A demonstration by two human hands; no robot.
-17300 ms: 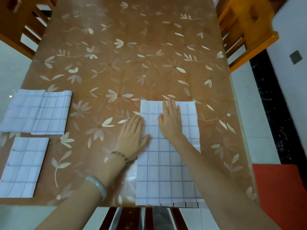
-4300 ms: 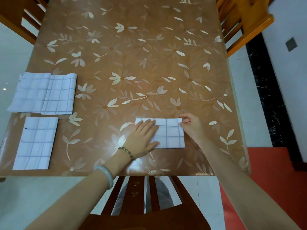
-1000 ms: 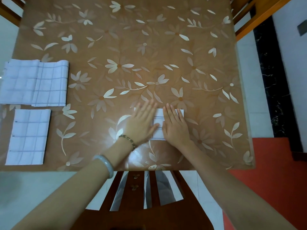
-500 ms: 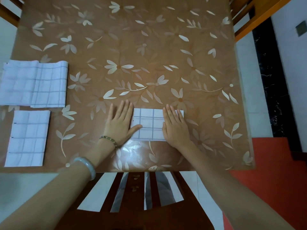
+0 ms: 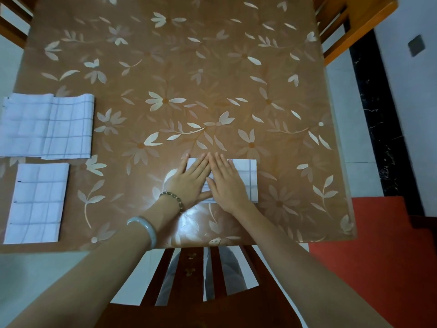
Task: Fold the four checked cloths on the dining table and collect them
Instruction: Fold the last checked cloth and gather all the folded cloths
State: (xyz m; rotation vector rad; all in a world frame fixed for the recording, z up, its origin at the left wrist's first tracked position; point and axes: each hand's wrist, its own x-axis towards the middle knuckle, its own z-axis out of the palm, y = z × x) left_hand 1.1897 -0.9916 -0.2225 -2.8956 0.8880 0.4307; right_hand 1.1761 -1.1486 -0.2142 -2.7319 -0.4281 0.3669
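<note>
at the table's (image 5: pixel 212 67) left edge lie two white checked cloths: a wider, rumpled one (image 5: pixel 47 126), part folded, and nearer the front-left corner a neat narrow folded rectangle (image 5: pixel 35 202). the tabletop is glossy brown with a pale flower-and-leaf pattern. near the front edge, your left hand (image 5: pixel 191 181), beaded bracelet (image 5: pixel 172 200) and smooth pale bangle (image 5: pixel 144 229) on its arm, presses flat with fingers spread, gripping nothing, on the small folded cloth (image 5: pixel 248 178). your right hand (image 5: pixel 229 185) lies just beside it, equally flat and released, on the same cloth.
</note>
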